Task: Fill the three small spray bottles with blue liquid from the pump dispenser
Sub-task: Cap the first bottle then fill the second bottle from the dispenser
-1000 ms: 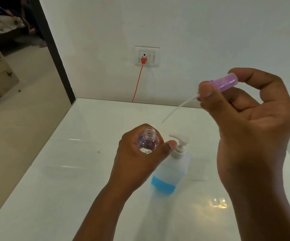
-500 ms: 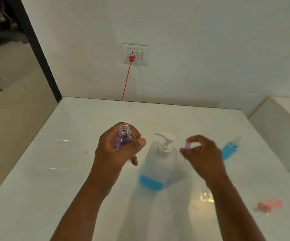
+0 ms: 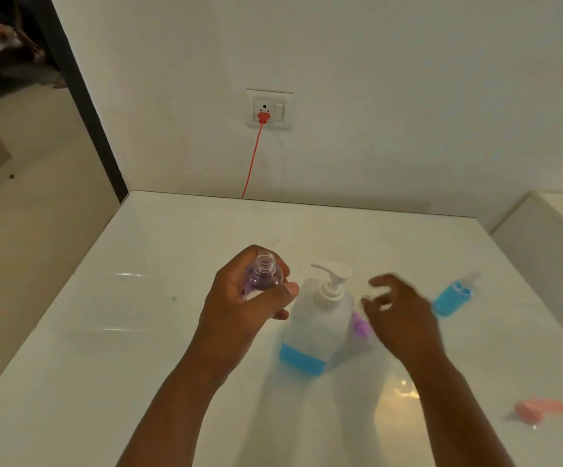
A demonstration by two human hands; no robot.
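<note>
While the left hand (image 3: pixel 246 298) holds a small purple spray bottle (image 3: pixel 262 276) above the white table (image 3: pixel 138 332), its fingers and thumb are curled round the bottle body, and the threaded neck is uncapped and points up. Just to the right stands the pump dispenser (image 3: pixel 320 318) on the table, with a white pump head and a low layer of blue liquid at the bottom. Beside its right side lies a purple spray cap (image 3: pixel 360 326), partly hidden by the right hand (image 3: pixel 401 311). This hand hovers near the dispenser with the fingers spread and loosely bent, and it holds nothing; it is blurred. Further right a small spray bottle filled with blue liquid (image 3: pixel 452 296) is on the table, and near the right edge lies a pink cap (image 3: pixel 538 409). On the wall behind, a red cable (image 3: pixel 251 163) hangs from the socket (image 3: pixel 269 109)
</note>
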